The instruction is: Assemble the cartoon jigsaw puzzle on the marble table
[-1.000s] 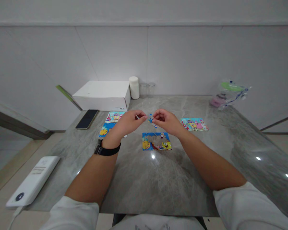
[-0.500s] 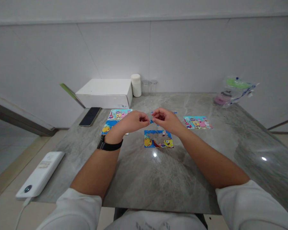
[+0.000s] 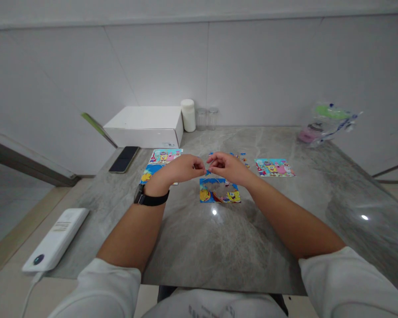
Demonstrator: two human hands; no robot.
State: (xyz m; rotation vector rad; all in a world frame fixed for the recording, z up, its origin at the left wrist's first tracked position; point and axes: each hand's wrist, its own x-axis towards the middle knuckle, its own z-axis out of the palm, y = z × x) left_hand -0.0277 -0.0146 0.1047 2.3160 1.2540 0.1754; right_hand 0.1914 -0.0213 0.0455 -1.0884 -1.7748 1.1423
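My left hand (image 3: 187, 168) and my right hand (image 3: 230, 168) meet over the middle of the table, fingertips pinched at a small blue puzzle piece (image 3: 208, 172). The fingers partly cover the piece, and its print is too small to read. Just below them lies a partly assembled cartoon jigsaw puzzle (image 3: 233, 196), with grey tabletop showing through its middle. Loose puzzle pieces (image 3: 243, 157) lie beyond my right hand, which hides some of them. A cartoon picture card (image 3: 274, 168) is to the right. Two more printed sheets, one a blue sheet (image 3: 148, 173), are partly behind my left hand.
A black phone (image 3: 124, 159) and a white box (image 3: 144, 118) stand at the back left, beside a white bottle (image 3: 188, 115) and two clear jars (image 3: 212, 119). A white power bank (image 3: 56, 240) with a cable is at the left edge. A plastic bag (image 3: 325, 126) sits back right.
My right hand has shifted slightly left, and more of the loose pieces behind it show. Both hands stay together at the blue piece. The view has tilted a little.
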